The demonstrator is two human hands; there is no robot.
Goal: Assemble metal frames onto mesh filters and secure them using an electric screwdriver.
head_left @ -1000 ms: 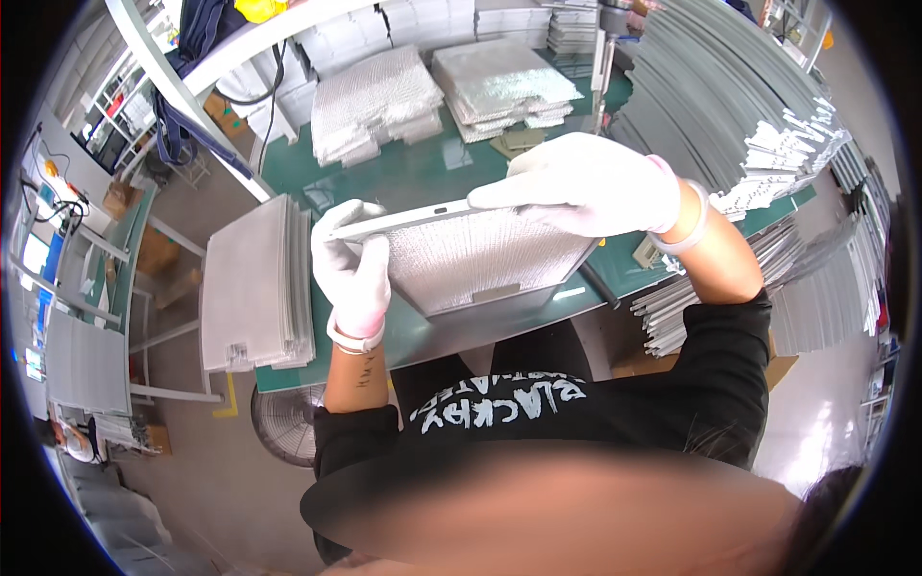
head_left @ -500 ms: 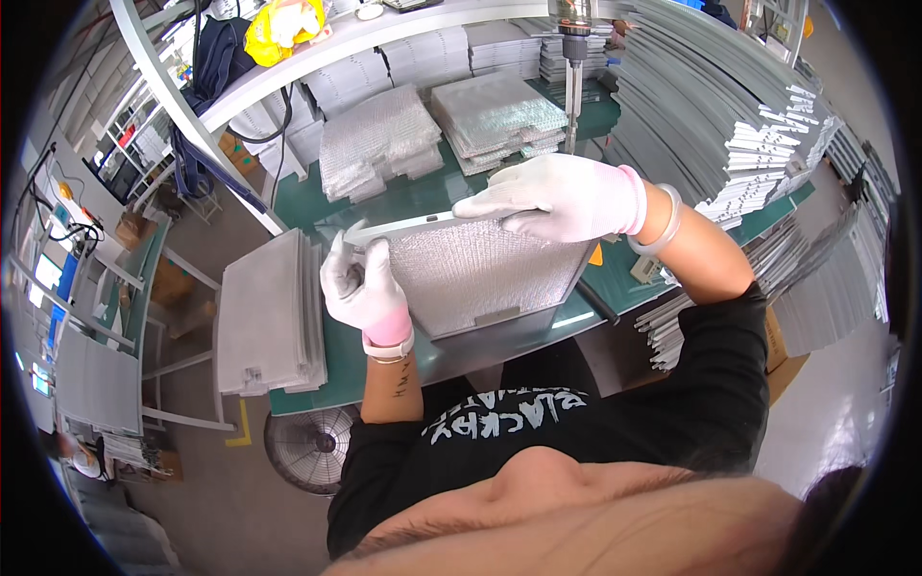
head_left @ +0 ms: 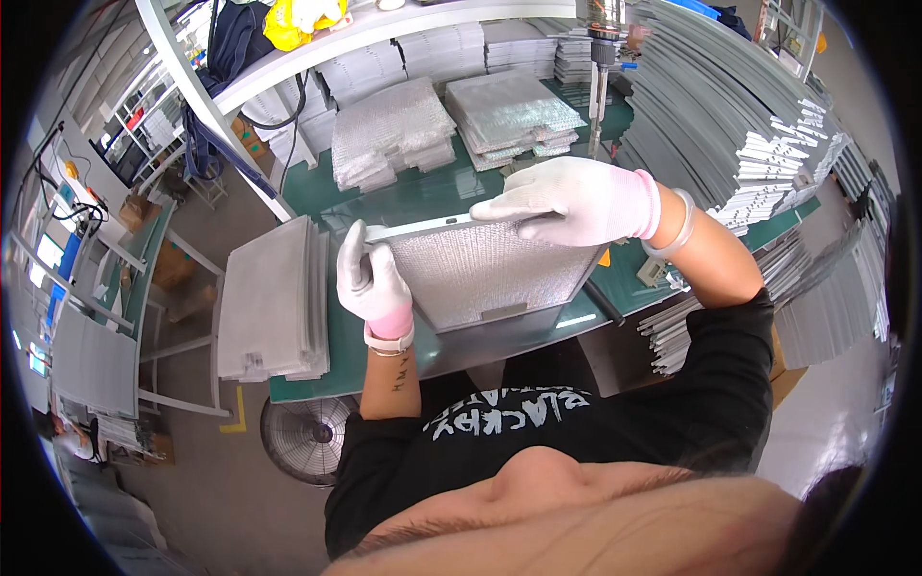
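In the head view, a flat panel [head_left: 480,274] with a silvery, bubble-textured face is leaning over the near side of the green desk [head_left: 309,187], directly before the person; whether its lower edge is touching the surface, I cannot tell. The right hand [head_left: 581,202] appears to be pinching the pale upper edge right of its middle, its fingers pointing leftward along that edge, past which a small dark slot [head_left: 452,222] is showing. The left hand [head_left: 373,283] is standing at the upper left corner, thumb and forefinger slightly parted; whether they are pressing on the corner, I cannot tell. The textured face is pointing toward the person and tilting upward, and a dull rectangular patch [head_left: 504,312] is sitting at its lower edge. The longer visible run is extending left to right, nearly along the desk's front; foreshortening is leaving the true long axis uncertain. In my judgement, the step in hand is steadying and handling the panel by its upper edge, and the next move is calling for an even hold at both ends, keeping the edge level. A stack of pale sheets [head_left: 269,298] is lying to the left, while two silvery stacks, left [head_left: 389,134] and right [head_left: 509,110], are lying beyond the panel
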